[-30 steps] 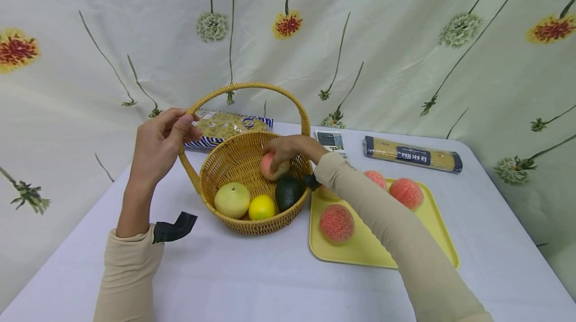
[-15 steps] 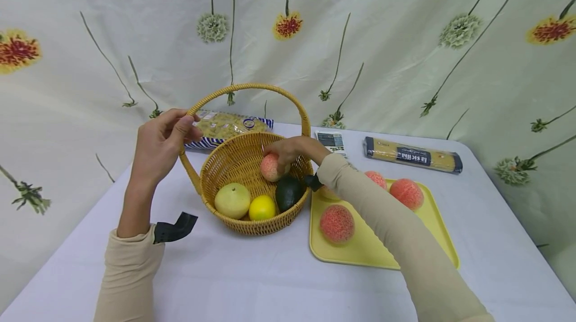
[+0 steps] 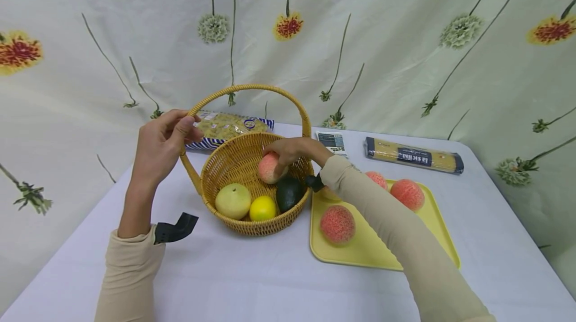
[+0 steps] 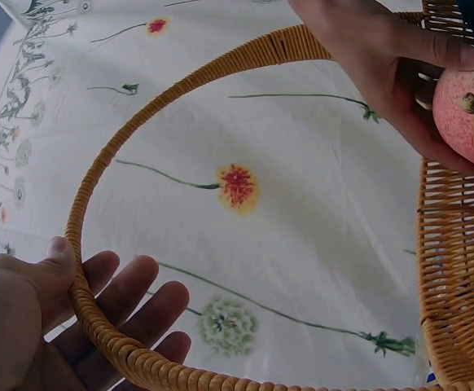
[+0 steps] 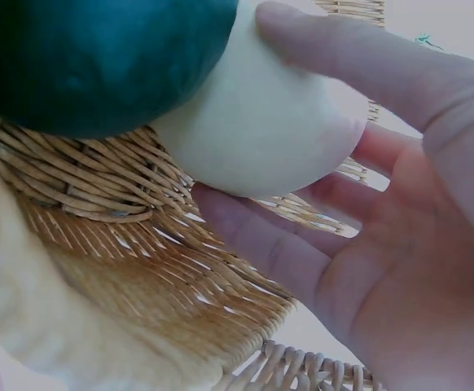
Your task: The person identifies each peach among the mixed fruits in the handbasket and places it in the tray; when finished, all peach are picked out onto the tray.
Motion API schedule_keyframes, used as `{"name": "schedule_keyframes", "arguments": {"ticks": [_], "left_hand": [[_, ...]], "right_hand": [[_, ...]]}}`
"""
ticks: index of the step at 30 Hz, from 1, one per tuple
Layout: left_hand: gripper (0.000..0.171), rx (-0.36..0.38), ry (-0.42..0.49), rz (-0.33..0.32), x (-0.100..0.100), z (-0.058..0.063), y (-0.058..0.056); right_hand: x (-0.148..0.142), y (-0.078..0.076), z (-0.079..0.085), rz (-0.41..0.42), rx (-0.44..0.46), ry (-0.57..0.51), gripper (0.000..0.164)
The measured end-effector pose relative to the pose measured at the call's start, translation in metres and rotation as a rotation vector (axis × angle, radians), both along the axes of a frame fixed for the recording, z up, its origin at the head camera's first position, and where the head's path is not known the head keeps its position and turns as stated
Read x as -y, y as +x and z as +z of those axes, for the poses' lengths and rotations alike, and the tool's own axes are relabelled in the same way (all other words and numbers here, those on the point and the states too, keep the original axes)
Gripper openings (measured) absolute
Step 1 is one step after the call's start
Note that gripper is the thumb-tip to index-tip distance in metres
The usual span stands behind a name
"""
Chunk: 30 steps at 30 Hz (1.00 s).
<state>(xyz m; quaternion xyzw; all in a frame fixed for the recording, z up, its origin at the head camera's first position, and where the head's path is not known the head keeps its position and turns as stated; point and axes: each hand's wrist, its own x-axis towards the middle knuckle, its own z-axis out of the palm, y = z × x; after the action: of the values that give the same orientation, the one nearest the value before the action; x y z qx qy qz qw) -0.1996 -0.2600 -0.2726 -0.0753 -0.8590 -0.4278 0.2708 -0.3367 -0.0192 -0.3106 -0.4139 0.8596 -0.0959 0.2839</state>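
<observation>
A wicker basket point(image 3: 238, 162) with a tall arched handle point(image 3: 252, 87) stands on the table. My left hand point(image 3: 157, 142) holds the handle's left side; in the left wrist view the handle runs between thumb and loosely bent fingers. Inside the basket, my right hand point(image 3: 290, 151) grips a pink and pale peach point(image 3: 267, 168) from above, thumb on one side and fingers on the other. Close to it lies a dark green avocado point(image 3: 289, 193). A lemon point(image 3: 262, 208) and a pale green round fruit point(image 3: 233, 201) fill the near side.
Right of the basket, a yellow tray point(image 3: 360, 259) carries pink peaches point(image 3: 337, 224), partly hidden by my right sleeve. Behind the basket lies a pasta bag point(image 3: 229, 124). A spaghetti pack point(image 3: 414, 155) and a printed packet point(image 3: 332, 143) lie at the table's back.
In my right hand the peach has turned and shifted slightly left, so more of its pink side shows. My left hand stays at the handle.
</observation>
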Motion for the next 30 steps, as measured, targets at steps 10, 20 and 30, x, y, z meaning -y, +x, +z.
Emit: {"name": "schedule_keyframes", "arguments": {"ticks": [10,20,30], "left_hand": [[0.031,0.005,-0.002,0.003,0.0,-0.001,0.0],[0.031,0.002,-0.003,0.003,-0.001,0.0,0.0],[0.03,-0.003,-0.005,-0.001,-0.001,0.001,0.001]], "right_hand": [[0.0,0.004,0.0,-0.019,0.043,-0.081,0.064],[-0.006,0.008,0.001,-0.001,0.019,-0.151,0.066],[-0.019,0.014,0.008,-0.011,0.007,-0.248,0.064]]}}
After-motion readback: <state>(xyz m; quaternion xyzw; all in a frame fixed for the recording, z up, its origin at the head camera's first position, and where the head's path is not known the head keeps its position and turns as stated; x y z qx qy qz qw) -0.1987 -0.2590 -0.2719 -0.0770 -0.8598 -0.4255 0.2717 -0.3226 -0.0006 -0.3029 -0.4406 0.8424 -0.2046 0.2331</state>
